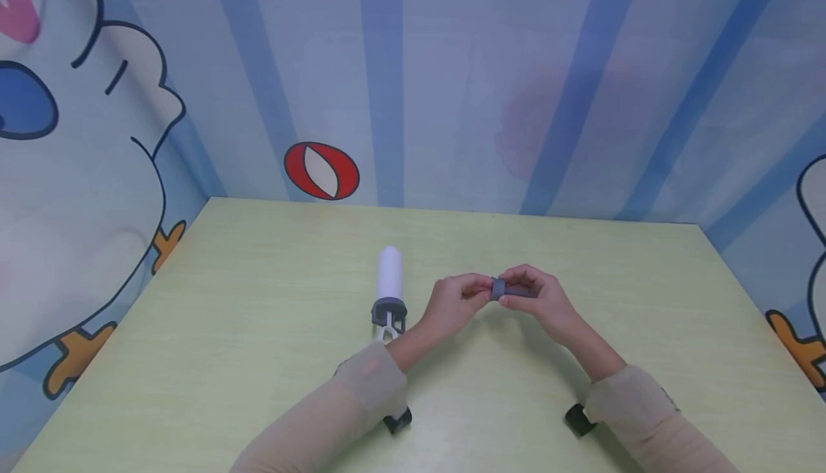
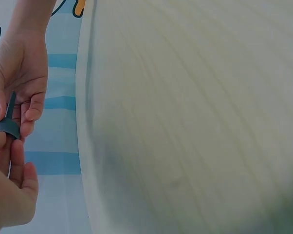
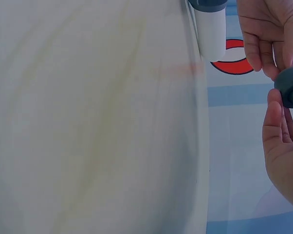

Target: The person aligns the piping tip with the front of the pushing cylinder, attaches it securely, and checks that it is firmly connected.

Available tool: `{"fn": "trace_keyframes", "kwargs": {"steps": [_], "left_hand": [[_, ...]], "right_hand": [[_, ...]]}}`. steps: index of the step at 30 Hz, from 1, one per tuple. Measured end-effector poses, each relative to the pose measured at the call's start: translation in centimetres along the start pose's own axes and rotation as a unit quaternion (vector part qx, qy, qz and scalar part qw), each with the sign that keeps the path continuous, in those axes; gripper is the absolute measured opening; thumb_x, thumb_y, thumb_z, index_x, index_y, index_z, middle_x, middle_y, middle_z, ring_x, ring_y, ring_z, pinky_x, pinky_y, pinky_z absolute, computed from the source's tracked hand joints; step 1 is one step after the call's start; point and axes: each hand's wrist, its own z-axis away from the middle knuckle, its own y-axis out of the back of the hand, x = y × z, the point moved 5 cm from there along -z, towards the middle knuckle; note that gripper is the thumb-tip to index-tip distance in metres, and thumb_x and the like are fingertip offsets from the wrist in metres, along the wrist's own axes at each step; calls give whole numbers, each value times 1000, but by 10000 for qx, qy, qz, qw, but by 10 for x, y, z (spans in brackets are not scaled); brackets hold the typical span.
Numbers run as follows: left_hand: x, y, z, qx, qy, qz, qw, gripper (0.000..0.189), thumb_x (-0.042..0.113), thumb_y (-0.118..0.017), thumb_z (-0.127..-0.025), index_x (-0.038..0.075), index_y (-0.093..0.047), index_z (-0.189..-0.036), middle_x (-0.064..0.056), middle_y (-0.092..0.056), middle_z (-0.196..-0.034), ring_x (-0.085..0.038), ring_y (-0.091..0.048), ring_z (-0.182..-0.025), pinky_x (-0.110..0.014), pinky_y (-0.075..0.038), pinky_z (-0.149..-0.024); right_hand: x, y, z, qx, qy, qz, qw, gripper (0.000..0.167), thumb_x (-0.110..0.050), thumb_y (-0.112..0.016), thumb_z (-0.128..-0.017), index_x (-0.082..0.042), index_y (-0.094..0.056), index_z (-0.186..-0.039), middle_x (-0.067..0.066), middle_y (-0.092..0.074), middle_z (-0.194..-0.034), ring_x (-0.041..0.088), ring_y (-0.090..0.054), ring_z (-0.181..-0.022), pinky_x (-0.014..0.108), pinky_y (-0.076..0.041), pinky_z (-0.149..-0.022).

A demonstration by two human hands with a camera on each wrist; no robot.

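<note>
Grey, smooth and round, probably plastic, the small cap (image 1: 499, 288) is pinched by my left hand (image 1: 452, 306) and right hand (image 1: 540, 301). At nine o'clock lies a white cylinder (image 1: 390, 274) on the pale wood-grain table (image 1: 258, 330).

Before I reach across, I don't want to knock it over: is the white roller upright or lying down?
Lying down. The white roller rests lengthwise on the table, its gray end pointing toward the person.

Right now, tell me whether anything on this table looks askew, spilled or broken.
Nothing stands out. The white roller lies flat on the table, nothing is spilled, and both hands pinch the small grey part above it.
</note>
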Motion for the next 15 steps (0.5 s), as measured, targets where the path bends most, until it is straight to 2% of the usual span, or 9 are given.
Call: {"fn": "trace_keyframes", "kwargs": {"steps": [7, 15], "left_hand": [[-2, 0, 1, -35, 50, 151, 9999, 19, 11, -60, -83, 5, -66, -100, -8, -68, -96, -17, -65, -87, -18, -49, -72], [-4, 0, 3, -117, 109, 93, 9998, 19, 14, -61, -82, 7, -66, -99, -6, -68, -95, -14, -65, -87, -16, -49, -71]], "right_hand": [[-2, 0, 0, -36, -58, 49, 10000, 21, -7, -64, -78, -16, -59, -96, -10, -60, -90, 4, -62, -86, 23, -50, -74], [-1, 0, 1, -209, -219, 40, 9995, 20, -7, -65, -77, -16, -60, -95, -8, -61, -88, 7, -62, -79, 25, -51, -67]]}}
